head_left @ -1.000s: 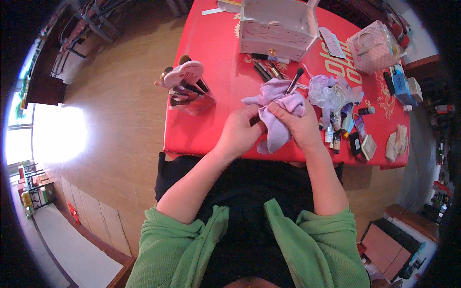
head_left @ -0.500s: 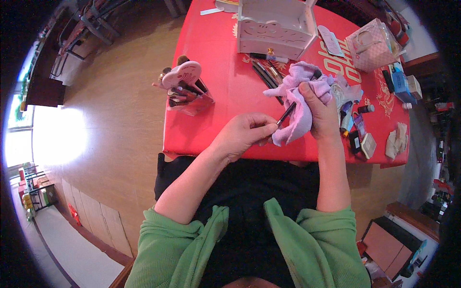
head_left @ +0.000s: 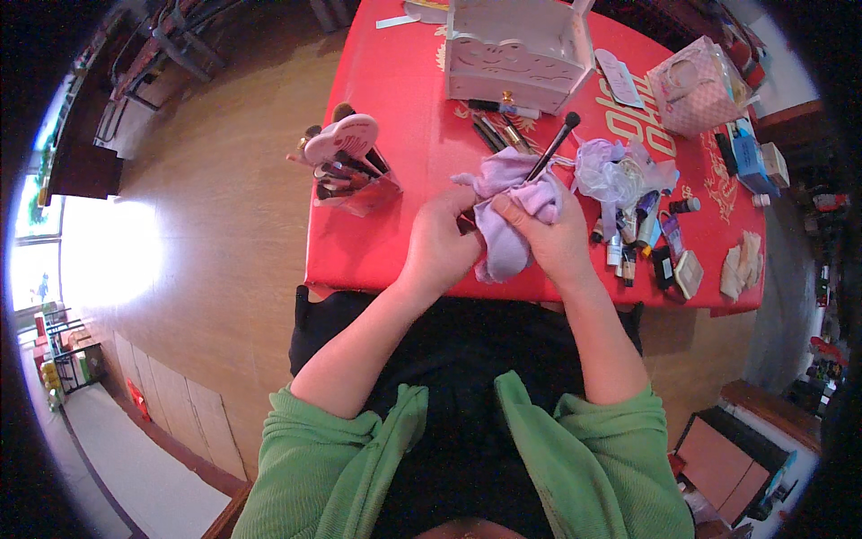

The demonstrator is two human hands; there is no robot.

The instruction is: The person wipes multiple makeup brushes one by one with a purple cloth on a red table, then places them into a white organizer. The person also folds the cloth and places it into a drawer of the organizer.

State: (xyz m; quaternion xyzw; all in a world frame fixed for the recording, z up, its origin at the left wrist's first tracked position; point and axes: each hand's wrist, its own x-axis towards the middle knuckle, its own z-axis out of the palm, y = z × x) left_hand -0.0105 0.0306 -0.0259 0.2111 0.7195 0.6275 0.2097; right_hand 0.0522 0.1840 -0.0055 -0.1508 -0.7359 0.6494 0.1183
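My right hand [head_left: 552, 234] is closed on a crumpled lilac cloth [head_left: 498, 247], its thumb pressing the cloth around a dark makeup brush [head_left: 558, 139], whose head sticks out toward the upper right. Beside it, my left hand [head_left: 442, 235] has its fingers curled at the cloth's left side, around the brush's lower end, partly hidden. To the left stands a pink holder [head_left: 364, 193] full of brushes with a heart-shaped top. Just right of the cloth lie a sheer lilac bundle [head_left: 606, 166] and several cosmetic tubes [head_left: 614, 256].
The red-covered table [head_left: 377, 256] holds a white ornamental drawer box [head_left: 507, 67], a checked pink bag [head_left: 696, 85], pencils [head_left: 489, 133], a blue box [head_left: 752, 157], compacts [head_left: 688, 277] and a beige cloth [head_left: 742, 265]. Wooden floor [head_left: 197, 341] lies to the left.
Half a second ago my right hand was higher and farther right, the cloth covering the brush head. It has moved down-left, the hands are closer together, and the brush head shows again.
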